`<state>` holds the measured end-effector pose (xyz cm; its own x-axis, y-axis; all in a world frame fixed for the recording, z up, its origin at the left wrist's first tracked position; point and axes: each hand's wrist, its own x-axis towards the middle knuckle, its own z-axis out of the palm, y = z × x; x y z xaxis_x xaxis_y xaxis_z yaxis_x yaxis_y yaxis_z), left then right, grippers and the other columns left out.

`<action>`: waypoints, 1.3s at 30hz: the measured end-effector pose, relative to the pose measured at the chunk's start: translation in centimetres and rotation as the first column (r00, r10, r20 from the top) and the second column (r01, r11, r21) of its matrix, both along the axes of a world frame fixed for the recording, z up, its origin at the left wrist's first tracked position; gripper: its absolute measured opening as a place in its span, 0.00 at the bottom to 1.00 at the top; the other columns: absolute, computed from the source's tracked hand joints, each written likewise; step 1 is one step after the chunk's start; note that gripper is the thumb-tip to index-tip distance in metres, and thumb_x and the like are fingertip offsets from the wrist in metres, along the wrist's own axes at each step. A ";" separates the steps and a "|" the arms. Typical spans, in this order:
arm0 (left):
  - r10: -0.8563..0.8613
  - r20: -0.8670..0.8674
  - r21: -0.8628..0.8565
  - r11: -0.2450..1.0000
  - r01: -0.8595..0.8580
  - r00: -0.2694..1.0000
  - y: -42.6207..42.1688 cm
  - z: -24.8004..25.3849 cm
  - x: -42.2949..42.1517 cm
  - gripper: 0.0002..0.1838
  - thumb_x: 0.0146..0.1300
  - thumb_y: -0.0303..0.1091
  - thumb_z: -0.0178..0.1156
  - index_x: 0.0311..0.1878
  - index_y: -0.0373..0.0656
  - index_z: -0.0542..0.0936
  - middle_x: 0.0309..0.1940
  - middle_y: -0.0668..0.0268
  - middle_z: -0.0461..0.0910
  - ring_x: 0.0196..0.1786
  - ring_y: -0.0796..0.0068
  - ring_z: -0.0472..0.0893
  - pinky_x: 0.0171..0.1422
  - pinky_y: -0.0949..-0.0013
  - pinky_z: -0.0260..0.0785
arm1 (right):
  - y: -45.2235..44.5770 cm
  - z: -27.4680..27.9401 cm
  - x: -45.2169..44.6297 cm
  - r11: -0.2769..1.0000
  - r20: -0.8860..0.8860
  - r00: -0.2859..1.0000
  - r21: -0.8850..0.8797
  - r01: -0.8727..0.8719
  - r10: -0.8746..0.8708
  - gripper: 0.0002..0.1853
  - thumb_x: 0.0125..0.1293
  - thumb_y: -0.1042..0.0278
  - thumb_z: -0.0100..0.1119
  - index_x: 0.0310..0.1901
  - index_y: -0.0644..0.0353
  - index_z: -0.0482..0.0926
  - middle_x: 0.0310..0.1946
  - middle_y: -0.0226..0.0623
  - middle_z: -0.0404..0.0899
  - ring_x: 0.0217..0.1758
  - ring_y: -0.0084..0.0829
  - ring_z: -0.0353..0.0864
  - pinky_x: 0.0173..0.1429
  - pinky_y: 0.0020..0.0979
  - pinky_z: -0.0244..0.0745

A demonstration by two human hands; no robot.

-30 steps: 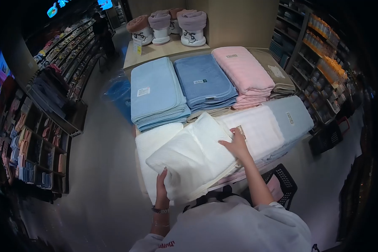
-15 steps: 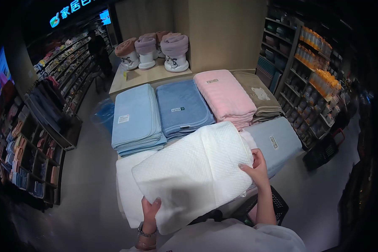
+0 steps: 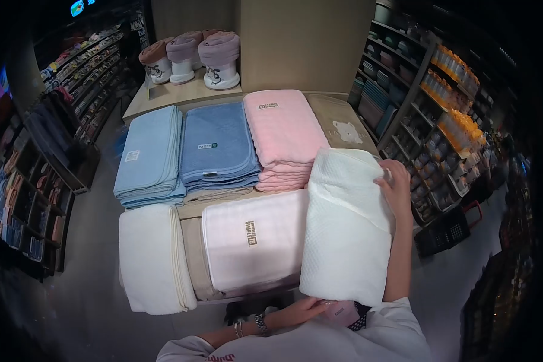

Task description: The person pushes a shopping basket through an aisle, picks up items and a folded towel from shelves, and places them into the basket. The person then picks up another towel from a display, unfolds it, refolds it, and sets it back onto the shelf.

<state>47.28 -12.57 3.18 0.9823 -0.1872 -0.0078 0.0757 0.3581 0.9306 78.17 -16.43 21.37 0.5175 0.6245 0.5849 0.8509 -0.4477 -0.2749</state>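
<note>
Nearest us, a metal-link watch (image 3: pixel 261 324) circles the left wrist, and the left hand (image 3: pixel 298 311) meets the lower edge of a white towel (image 3: pixel 347 235); its fingertips are partly hidden, so we cannot tell whether it pinches. Just beneath, we catch a smooth pink bundle (image 3: pixel 339 312) in a black basket (image 3: pixel 361 317), its side full of small holes.

Now the white towel itself: quilted with a fine raised grain, soft, folded into a tall rectangle with a slanting crease near its top. It lies between our hands, left at the bottom, right hand (image 3: pixel 395 184) up on the right edge, thumb in front and fingers curled round, gripping it. It leans over the right end of the front row, overlapping a plush, pale pink blanket (image 3: pixel 253 241) with a brown label. Further left, we have a fluffy white stack (image 3: pixel 154 265) with rounded folds.

Behind comes the back row: light blue stack (image 3: pixel 148 157), deeper blue stack (image 3: pixel 220 145), ribbed pink stack (image 3: pixel 283 130), brown blanket (image 3: pixel 344 123) with a bear patch. Beyond, on the pale wooden worktop (image 3: pixel 187 95), rolled blankets (image 3: pixel 219 60) stand like fat cylinders, and we see loaded shelves (image 3: pixel 440 120) at far right.
</note>
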 end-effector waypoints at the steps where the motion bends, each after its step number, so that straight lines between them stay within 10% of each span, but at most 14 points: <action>1: 0.010 -0.109 -0.137 0.990 -0.025 0.994 -0.7 0.0 0.4 0.19 0.70 0.30 0.44 0.62 0.36 0.64 0.57 0.57 0.70 0.58 0.76 0.71 0.62 0.71 0.63 | 0.8 -1.7 1.2 0.995 0.012 0.998 -0.079 -0.062 0.064 0.24 0.47 0.71 0.65 0.50 0.56 0.74 0.55 0.40 0.70 0.63 0.42 0.62 0.63 0.37 0.56; 4: -0.001 -0.125 0.167 0.986 0.022 0.992 0.1 2.7 0.6 0.18 0.70 0.29 0.43 0.61 0.37 0.65 0.54 0.57 0.74 0.55 0.77 0.73 0.61 0.73 0.64 | 0.2 -7.1 3.1 0.982 -0.047 0.999 -0.187 -0.005 -0.004 0.25 0.53 0.67 0.64 0.55 0.54 0.72 0.59 0.45 0.65 0.67 0.45 0.58 0.64 0.39 0.56; 9: 0.361 0.048 0.295 0.886 -0.359 0.931 1.5 4.7 0.2 0.13 0.64 0.27 0.52 0.51 0.37 0.75 0.48 0.60 0.78 0.53 0.74 0.76 0.57 0.71 0.66 | -7.1 -12.9 2.1 0.990 -0.553 0.821 -0.105 0.096 -0.138 0.25 0.58 0.60 0.61 0.54 0.65 0.70 0.51 0.50 0.70 0.52 0.38 0.73 0.52 0.34 0.70; 12: 0.456 0.477 0.599 0.457 -0.657 0.752 2.9 5.3 1.5 0.15 0.61 0.29 0.55 0.52 0.38 0.74 0.56 0.55 0.72 0.59 0.61 0.71 0.62 0.62 0.62 | -10.6 -13.5 -0.7 0.956 -0.757 0.584 -0.243 0.163 -0.292 0.26 0.58 0.56 0.61 0.51 0.70 0.71 0.38 0.49 0.77 0.37 0.33 0.78 0.42 0.31 0.73; 18: 0.259 0.505 0.831 0.113 -0.545 0.823 2.2 3.3 3.5 0.29 0.63 0.40 0.52 0.65 0.41 0.61 0.68 0.42 0.47 0.67 0.45 0.57 0.70 0.54 0.49 | -11.9 -15.4 -4.8 0.996 -0.900 0.430 -0.048 0.080 -0.078 0.23 0.58 0.60 0.62 0.46 0.72 0.71 0.37 0.43 0.78 0.36 0.29 0.77 0.42 0.29 0.72; 25: 0.272 0.443 0.696 0.496 -0.519 0.854 3.8 3.0 1.3 0.29 0.67 0.42 0.47 0.67 0.38 0.56 0.68 0.44 0.47 0.69 0.49 0.54 0.71 0.56 0.47 | -7.6 -7.4 -8.5 0.942 -0.941 0.230 0.291 0.165 0.250 0.20 0.58 0.73 0.56 0.52 0.69 0.68 0.43 0.43 0.76 0.43 0.28 0.77 0.47 0.28 0.72; 29: 0.485 0.271 0.197 0.817 -0.541 0.831 6.7 3.8 -1.0 0.32 0.69 0.47 0.42 0.69 0.37 0.51 0.69 0.50 0.49 0.70 0.55 0.54 0.71 0.57 0.50 | -2.4 -2.6 -11.9 0.932 -0.820 0.448 0.346 -0.104 0.355 0.21 0.55 0.75 0.57 0.52 0.68 0.67 0.42 0.40 0.76 0.43 0.27 0.76 0.46 0.27 0.72; 34: 0.715 0.038 -0.476 0.627 -0.616 0.698 12.6 4.9 -6.0 0.39 0.67 0.59 0.38 0.71 0.41 0.45 0.68 0.54 0.54 0.68 0.62 0.59 0.69 0.59 0.53 | 6.1 -0.5 -22.2 0.843 -0.574 0.666 0.080 -0.533 0.476 0.15 0.54 0.67 0.62 0.41 0.63 0.72 0.59 0.57 0.65 0.30 0.33 0.75 0.38 0.27 0.71; 36: 0.781 -0.027 -0.405 0.562 -0.721 0.623 14.8 5.3 -8.0 0.38 0.67 0.56 0.40 0.70 0.39 0.45 0.66 0.53 0.57 0.65 0.66 0.62 0.66 0.64 0.57 | 8.5 -1.3 -24.8 0.659 -0.727 0.457 -0.007 -0.752 0.513 0.11 0.59 0.70 0.57 0.44 0.60 0.72 0.64 0.47 0.61 0.35 0.27 0.75 0.42 0.25 0.71; 39: 0.842 -0.165 -0.120 0.499 -0.858 0.513 16.6 1.2 -9.5 0.37 0.66 0.45 0.48 0.69 0.35 0.46 0.64 0.53 0.60 0.62 0.71 0.64 0.63 0.69 0.58 | 8.8 -5.4 -24.6 0.618 -0.568 0.499 0.022 -0.786 0.654 0.10 0.60 0.66 0.57 0.41 0.60 0.75 0.58 0.48 0.68 0.44 0.36 0.76 0.48 0.27 0.71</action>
